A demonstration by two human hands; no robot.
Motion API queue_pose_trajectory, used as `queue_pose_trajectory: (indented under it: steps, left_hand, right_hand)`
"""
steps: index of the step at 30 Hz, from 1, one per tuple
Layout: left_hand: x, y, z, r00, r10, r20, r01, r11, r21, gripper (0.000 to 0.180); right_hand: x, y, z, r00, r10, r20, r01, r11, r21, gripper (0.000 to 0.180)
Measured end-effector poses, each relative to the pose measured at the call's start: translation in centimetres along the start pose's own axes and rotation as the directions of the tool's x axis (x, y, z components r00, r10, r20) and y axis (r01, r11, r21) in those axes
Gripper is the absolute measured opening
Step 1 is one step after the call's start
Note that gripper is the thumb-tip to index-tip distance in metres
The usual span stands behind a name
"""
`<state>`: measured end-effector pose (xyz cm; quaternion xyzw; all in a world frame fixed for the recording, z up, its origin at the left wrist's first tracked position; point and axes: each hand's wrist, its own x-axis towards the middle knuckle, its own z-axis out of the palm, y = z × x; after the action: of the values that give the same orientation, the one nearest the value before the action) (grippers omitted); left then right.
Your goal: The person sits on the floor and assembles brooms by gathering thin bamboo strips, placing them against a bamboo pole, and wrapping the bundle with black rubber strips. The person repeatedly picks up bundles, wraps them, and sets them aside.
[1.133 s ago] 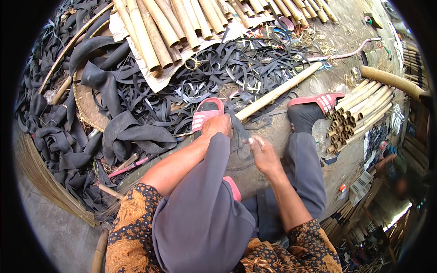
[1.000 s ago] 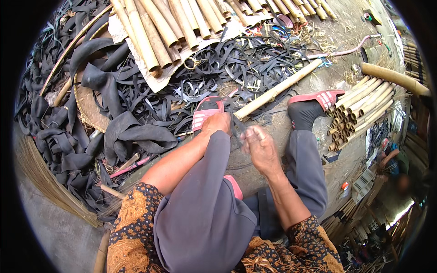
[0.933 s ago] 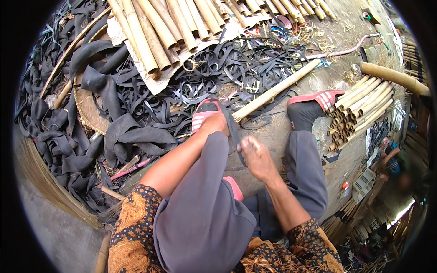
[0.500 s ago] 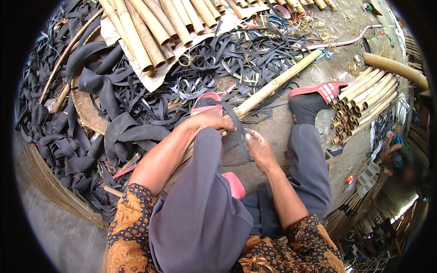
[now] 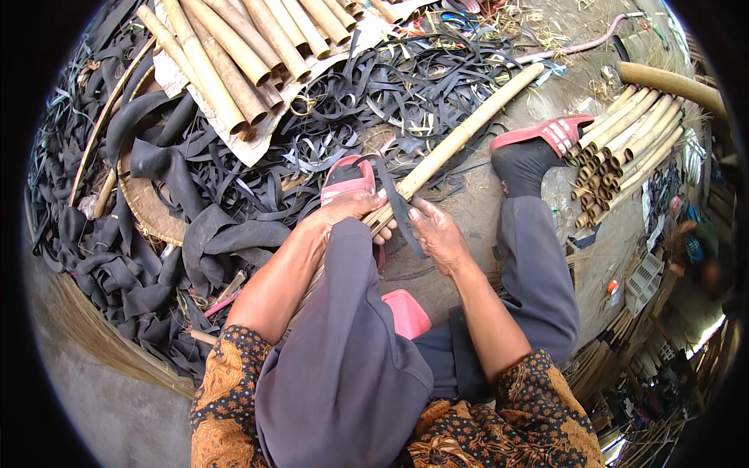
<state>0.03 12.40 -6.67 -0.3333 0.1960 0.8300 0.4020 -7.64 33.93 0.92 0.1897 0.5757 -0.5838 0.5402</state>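
A bamboo pole slants across in front of me, its near end meeting a bundle of thin sticks beside my raised knee. My left hand is closed around the bundle near the joint, thumb on top and fingertips showing beneath. Across the joint lies a flat black rubber strip, its loose end hanging down by my right hand. My right hand pinches this strip between thumb and fingers, just right of the pole. Part of the bundle is hidden behind my left hand and trouser leg.
Tangled black rubber strips cover the ground ahead. Wider rubber pieces heap up at the left. Bamboo poles lie on a pale sheet; a stack of bamboo tubes sits beyond my right foot. Another person is at far right.
My right hand has shifted slightly up and left, closer to the pole, with the rubber strip. My left thumb now stretches farther along the joint. The pole's far end has swung slightly upward.
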Motion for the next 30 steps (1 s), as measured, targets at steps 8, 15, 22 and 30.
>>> queue_pose_trajectory:
  steps: [8,15,22,30]
  left_hand:
    - [-0.8,1.4,1.0,0.988,-0.09,-0.121,0.131,0.91,0.392,0.047]
    - [-1.2,-0.2,3.7,0.943,0.318,-0.101,-0.054,0.444,0.894,0.055]
    - [-0.7,0.8,2.7,0.974,0.076,-0.215,0.098,0.712,0.695,0.038]
    - [0.2,0.2,5.1,0.791,0.445,-0.42,0.313,0.295,0.903,0.035]
  right_hand:
    - [1.2,-0.2,1.2,0.999,-0.009,-0.035,0.011,0.998,0.069,0.033]
    - [1.6,-0.1,2.0,0.994,-0.09,-0.064,0.088,0.996,-0.032,0.025]
    - [0.8,0.1,1.4,0.997,0.061,-0.048,-0.058,0.997,0.057,0.025]
    - [0.3,-0.8,3.0,0.983,0.048,-0.18,-0.093,0.962,-0.255,0.028]
